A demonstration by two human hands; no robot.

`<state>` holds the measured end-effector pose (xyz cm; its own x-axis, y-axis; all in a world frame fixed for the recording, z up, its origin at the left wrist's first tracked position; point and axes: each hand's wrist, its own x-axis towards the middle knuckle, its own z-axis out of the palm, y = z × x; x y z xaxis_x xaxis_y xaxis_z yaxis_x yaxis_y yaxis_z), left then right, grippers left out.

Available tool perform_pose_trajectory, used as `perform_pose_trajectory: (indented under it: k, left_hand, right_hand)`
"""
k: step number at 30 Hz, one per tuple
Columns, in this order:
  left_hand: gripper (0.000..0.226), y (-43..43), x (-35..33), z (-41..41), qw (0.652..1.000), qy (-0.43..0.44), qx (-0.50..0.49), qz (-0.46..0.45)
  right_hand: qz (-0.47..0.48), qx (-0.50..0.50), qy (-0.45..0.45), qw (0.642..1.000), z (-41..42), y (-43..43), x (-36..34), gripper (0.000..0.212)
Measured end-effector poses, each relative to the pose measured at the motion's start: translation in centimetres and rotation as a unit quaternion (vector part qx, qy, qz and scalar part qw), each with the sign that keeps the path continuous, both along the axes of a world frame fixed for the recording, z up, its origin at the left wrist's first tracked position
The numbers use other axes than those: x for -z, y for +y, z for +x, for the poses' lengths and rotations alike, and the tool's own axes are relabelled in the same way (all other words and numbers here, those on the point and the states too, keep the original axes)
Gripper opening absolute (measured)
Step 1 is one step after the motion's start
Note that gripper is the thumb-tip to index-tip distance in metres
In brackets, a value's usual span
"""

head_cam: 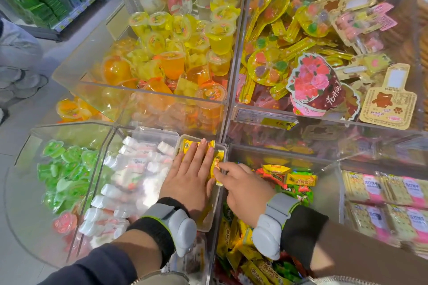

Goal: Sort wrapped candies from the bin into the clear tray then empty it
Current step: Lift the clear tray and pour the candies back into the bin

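A clear tray (209, 220) rests over the bin of white sweets, lower middle. Yellow wrapped candies (188, 143) lie in it. My left hand (192, 176) lies flat, palm down, fingers spread over those candies. My right hand (243, 187) reaches across the acrylic divider and pinches one yellow wrapped candy (217, 164) at the tray's right edge. The candy bin (289, 178) to the right holds several yellow, red and green wrapped candies.
Clear acrylic bins surround the tray: white sweets (129, 180), green jellies (62, 169), yellow jelly cups (185, 37), spoon-shaped candy packs (273, 37), biscuit packs (382, 194). A price tag (264, 119) hangs above. A person's legs (16, 65) stand at the left.
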<state>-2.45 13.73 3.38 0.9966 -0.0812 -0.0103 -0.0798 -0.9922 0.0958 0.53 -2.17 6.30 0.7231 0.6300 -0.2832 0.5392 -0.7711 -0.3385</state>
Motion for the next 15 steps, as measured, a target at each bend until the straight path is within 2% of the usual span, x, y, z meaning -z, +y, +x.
perform_pose_trajectory:
  k: [3, 7, 15]
  left_hand:
    - [0.063, 0.2, 0.1, -0.3, 1.000, 0.014, 0.018, 0.018]
    - [0.063, 0.1, -0.9, -0.3, 0.999, 0.017, 0.014, 0.028]
    - [0.062, 0.8, -1.5, 0.2, 0.997, 0.013, 0.014, -0.073]
  right_hand:
    - [-0.014, -0.006, 0.022, 1.000, -1.1, 0.3, 0.8, 0.065]
    - [0.050, 0.042, 0.053, 0.996, -1.3, -0.1, 1.2, 0.066]
    - [0.182, 0.141, 0.126, 0.965, -1.4, -0.7, 1.5, 0.064]
